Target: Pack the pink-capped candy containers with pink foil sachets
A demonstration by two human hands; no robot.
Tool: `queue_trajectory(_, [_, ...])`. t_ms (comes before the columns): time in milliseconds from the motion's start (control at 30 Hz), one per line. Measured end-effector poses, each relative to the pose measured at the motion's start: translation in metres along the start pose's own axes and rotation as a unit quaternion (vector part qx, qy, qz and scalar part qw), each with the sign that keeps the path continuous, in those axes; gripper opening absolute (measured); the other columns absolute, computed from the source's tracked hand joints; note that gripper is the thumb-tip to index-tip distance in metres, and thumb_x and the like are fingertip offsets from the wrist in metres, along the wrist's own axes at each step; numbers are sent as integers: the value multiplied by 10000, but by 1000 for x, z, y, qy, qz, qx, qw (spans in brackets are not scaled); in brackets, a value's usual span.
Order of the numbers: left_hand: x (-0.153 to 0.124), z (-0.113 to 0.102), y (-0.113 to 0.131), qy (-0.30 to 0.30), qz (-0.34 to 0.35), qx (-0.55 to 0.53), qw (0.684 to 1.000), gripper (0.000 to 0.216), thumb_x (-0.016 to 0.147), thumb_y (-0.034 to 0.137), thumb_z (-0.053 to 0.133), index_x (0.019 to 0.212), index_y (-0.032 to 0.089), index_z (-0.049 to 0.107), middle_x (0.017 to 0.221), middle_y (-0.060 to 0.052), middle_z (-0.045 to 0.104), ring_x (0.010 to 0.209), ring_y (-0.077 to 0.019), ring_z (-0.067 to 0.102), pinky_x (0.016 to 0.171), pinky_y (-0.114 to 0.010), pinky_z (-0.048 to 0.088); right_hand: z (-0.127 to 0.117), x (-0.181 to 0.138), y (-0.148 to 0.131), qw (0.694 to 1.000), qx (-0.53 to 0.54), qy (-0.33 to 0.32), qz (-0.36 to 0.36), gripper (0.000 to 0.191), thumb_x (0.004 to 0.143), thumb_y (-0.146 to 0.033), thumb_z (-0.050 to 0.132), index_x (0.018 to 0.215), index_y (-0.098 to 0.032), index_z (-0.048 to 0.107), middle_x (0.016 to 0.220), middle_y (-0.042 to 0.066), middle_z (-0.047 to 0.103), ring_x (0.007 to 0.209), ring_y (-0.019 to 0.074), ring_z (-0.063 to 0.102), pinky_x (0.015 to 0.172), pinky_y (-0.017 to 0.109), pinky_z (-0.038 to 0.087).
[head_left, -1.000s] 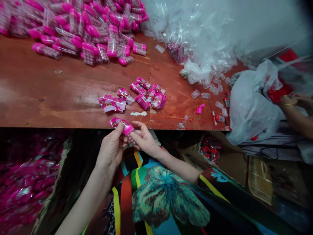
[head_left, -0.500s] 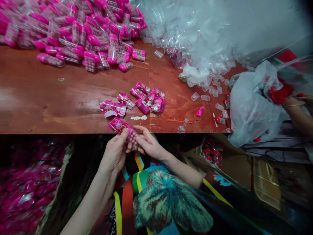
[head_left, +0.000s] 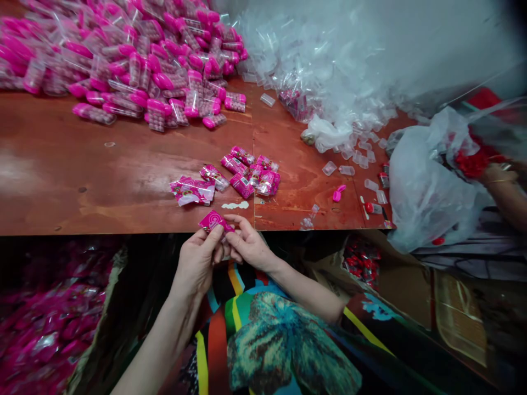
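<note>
My left hand (head_left: 196, 253) and my right hand (head_left: 252, 246) meet just below the table's front edge, both closed on one pink printed sleeve (head_left: 213, 219). The left thumb presses on its face, while the right fingers pinch its right end. My fingers hide most of the sleeve's lower part and whatever is inside it. On the table beyond lie a few flat pink sleeves (head_left: 192, 192). Beside them is a small group of sleeved candy containers (head_left: 242, 185).
A large heap of pink-capped candy containers (head_left: 156, 112) covers the back left. Clear empty containers (head_left: 346, 170) spill across the back right. A box of pink packs (head_left: 49, 334) stands low at left. At right, another person's hand (head_left: 496, 173) is by a white plastic bag (head_left: 428, 186).
The candy container with pink balls, seen half out of the sleeve earlier, is now covered by the sleeve and my fingers. The view has shifted slightly, so the table sits lower.
</note>
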State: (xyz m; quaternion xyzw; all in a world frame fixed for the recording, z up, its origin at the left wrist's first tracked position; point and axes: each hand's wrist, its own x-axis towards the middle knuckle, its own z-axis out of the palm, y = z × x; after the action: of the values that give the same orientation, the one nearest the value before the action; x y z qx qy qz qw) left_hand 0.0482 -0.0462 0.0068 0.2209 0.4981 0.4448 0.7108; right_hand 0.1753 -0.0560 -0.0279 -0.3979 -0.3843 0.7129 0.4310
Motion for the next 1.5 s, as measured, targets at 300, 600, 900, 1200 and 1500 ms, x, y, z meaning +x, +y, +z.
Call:
queue_trajectory(300, [11,1,18,58,92,76,991,385,829,490,727,1022,157,719,933,-87,752,433,-37,427,438,-204,326,-36,16,-47,881,-378,245,-146,635,972,-472,558,1504,-177,377,712,27,625,608,183,571,585,291,454])
queue_trajectory(600, [42,-15,45,168,178,62,968,346,788,425,768,982,172,636,584,54,597,351,-61,386,349,-190,249,19,82,-63,745,-643,87,-153,443,1062,-366,349,1401,-192,573,1209,137,679,1035,243,660,812,322,539])
queue_trajectory(900, [71,-46,63,174,120,274,938,309,696,419,805,742,171,626,470,15,586,297,-114,454,307,-210,283,32,106,-51,642,-763,51,-62,365,1016,-200,366,1308,-149,580,1309,176,545,1008,268,638,740,382,583])
queue_trajectory(1200, [46,-53,69,114,85,52,988,377,591,374,872,689,158,579,564,35,597,314,-36,392,328,-173,205,28,97,-51,780,-604,85,-141,321,1031,-234,392,1269,-143,586,1270,150,561,1088,252,611,852,387,557])
queue_trajectory(1500, [40,-26,60,53,97,44,993,338,626,391,864,782,143,694,511,55,511,367,-36,354,369,-172,203,23,98,-42,975,-179,47,-124,325,895,-196,575,1209,-236,501,724,-73,520,650,105,544,681,245,488])
